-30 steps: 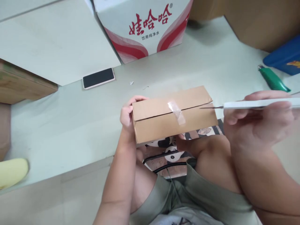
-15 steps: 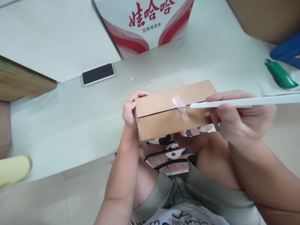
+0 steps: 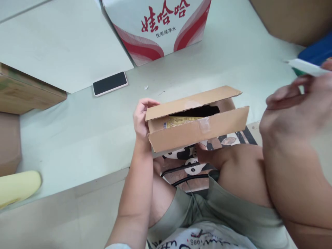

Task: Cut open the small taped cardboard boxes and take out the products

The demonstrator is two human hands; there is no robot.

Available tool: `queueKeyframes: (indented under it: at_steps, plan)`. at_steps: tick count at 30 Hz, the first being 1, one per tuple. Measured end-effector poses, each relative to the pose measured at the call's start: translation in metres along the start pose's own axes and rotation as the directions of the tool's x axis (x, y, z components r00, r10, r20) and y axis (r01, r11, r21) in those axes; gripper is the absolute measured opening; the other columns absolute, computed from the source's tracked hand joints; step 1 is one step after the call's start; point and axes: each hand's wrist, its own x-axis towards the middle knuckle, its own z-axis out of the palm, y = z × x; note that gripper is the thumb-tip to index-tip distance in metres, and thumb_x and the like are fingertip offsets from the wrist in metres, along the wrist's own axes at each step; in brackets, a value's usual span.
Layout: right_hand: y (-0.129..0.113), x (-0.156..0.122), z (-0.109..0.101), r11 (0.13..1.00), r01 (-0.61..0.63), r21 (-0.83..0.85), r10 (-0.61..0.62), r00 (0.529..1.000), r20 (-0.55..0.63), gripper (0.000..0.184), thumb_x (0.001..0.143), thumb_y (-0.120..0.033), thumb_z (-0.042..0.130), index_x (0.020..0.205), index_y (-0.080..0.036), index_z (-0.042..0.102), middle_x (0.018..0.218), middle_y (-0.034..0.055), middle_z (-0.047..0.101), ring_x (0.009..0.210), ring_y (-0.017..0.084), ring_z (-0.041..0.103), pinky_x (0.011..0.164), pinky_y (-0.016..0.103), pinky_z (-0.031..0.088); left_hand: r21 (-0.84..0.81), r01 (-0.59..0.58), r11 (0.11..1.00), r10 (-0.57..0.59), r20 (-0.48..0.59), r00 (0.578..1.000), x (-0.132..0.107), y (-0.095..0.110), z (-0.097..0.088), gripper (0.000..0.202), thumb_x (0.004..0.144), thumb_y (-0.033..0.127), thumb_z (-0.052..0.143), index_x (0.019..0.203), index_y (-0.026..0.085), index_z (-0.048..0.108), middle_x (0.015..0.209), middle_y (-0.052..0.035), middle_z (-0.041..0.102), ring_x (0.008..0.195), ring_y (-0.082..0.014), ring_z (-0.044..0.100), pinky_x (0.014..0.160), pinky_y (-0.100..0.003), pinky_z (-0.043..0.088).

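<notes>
My left hand (image 3: 143, 117) grips the left end of a small brown cardboard box (image 3: 178, 138), fingers behind it and thumb at its near side. The box's two long top flaps stand partly raised. Through the gap a yellow printed label (image 3: 183, 121) and something black (image 3: 197, 111) show inside. Cut clear tape (image 3: 204, 125) clings to the near flap. Off to the right, my right hand (image 3: 293, 100), blurred, is closed on a slim white utility knife (image 3: 307, 66) with its tip pointing left.
A phone (image 3: 110, 83) lies on the table (image 3: 77, 131) beside a white-and-red water carton (image 3: 162, 33). A green-handled tool (image 3: 298, 72) is mostly hidden behind the knife, near a blue object (image 3: 316, 48). A yellow object (image 3: 19, 186) sits at the left edge.
The tape across the seam has parted and the box flaps have lifted. My right hand has carried the utility knife away from the box, up and to the right.
</notes>
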Motion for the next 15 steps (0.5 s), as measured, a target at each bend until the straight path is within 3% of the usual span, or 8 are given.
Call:
queueKeyframes:
  at_steps: [2, 5, 8, 10, 12, 15]
  plan:
    - [0.016, 0.010, 0.003, 0.996, -0.021, -0.082, 0.023, 0.999, 0.032, 0.023, 0.091, -0.030, 0.064, 0.109, -0.019, 0.071, 0.101, 0.0080, 0.072, 0.089, 0.019, 0.066, 0.080, 0.032, 0.054, 0.016, -0.096, 0.995, 0.097, -0.083, 0.992, 0.001, -0.002, -0.002, 0.035, 0.072, 0.051, 0.077, 0.080, 0.024, 0.057, 0.084, -0.0021, 0.060, 0.079, -0.0182, 0.059, 0.075, -0.031, 0.049]
    - [0.039, 0.018, 0.009, 0.976, -0.098, -0.195, 0.110, 0.993, 0.050, 0.023, 0.086, -0.023, 0.065, 0.108, -0.018, 0.071, 0.104, 0.0093, 0.072, 0.094, 0.020, 0.065, 0.087, 0.034, 0.052, 0.109, -0.287, 0.952, 0.304, -0.203, 0.931, -0.005, 0.001, -0.002, 0.050, 0.071, 0.046, 0.087, 0.068, 0.023, 0.043, 0.076, 0.0018, 0.046, 0.075, -0.0151, 0.052, 0.075, -0.029, 0.046]
    - [0.055, 0.023, 0.012, 0.957, -0.167, -0.239, 0.176, 0.984, 0.018, 0.026, 0.078, -0.015, 0.067, 0.103, -0.015, 0.072, 0.101, 0.0119, 0.071, 0.092, 0.021, 0.062, 0.086, 0.035, 0.051, 0.253, -0.399, 0.881, 0.451, -0.201, 0.869, -0.017, 0.009, -0.002, 0.056, 0.079, 0.049, 0.085, 0.060, 0.020, 0.041, 0.079, 0.0006, 0.047, 0.080, -0.0154, 0.053, 0.081, -0.032, 0.047]
    - [0.054, 0.023, 0.011, 0.947, -0.190, -0.258, 0.192, 0.981, -0.017, 0.026, 0.075, -0.012, 0.067, 0.100, -0.014, 0.073, 0.102, 0.0147, 0.070, 0.092, 0.022, 0.061, 0.087, 0.037, 0.050, 0.360, -0.427, 0.830, 0.494, -0.117, 0.862, -0.023, 0.015, -0.005, 0.053, 0.079, 0.055, 0.085, 0.059, 0.020, 0.052, 0.092, -0.0023, 0.054, 0.094, -0.0182, 0.057, 0.094, -0.037, 0.049]
    - [0.041, 0.019, 0.007, 0.951, -0.184, -0.249, 0.164, 0.982, -0.099, 0.018, 0.078, -0.014, 0.067, 0.095, -0.015, 0.071, 0.098, 0.0132, 0.068, 0.088, 0.020, 0.060, 0.085, 0.036, 0.049, 0.448, -0.427, 0.786, 0.466, 0.026, 0.885, -0.029, 0.021, -0.009, 0.040, 0.079, 0.058, 0.086, 0.070, 0.023, 0.070, 0.117, -0.0050, 0.057, 0.116, -0.0226, 0.056, 0.109, -0.042, 0.047]
    - [0.007, 0.002, -0.003, 0.996, -0.051, -0.072, 0.037, 0.982, -0.183, 0.003, 0.086, -0.020, 0.065, 0.083, -0.021, 0.065, 0.075, 0.0022, 0.061, 0.069, 0.014, 0.054, 0.072, 0.030, 0.046, 0.527, -0.451, 0.721, 0.334, 0.306, 0.892, -0.039, 0.030, -0.016, 0.029, 0.093, 0.060, 0.072, 0.101, 0.034, 0.082, 0.153, -0.0030, 0.043, 0.143, -0.0274, 0.044, 0.123, -0.048, 0.038]
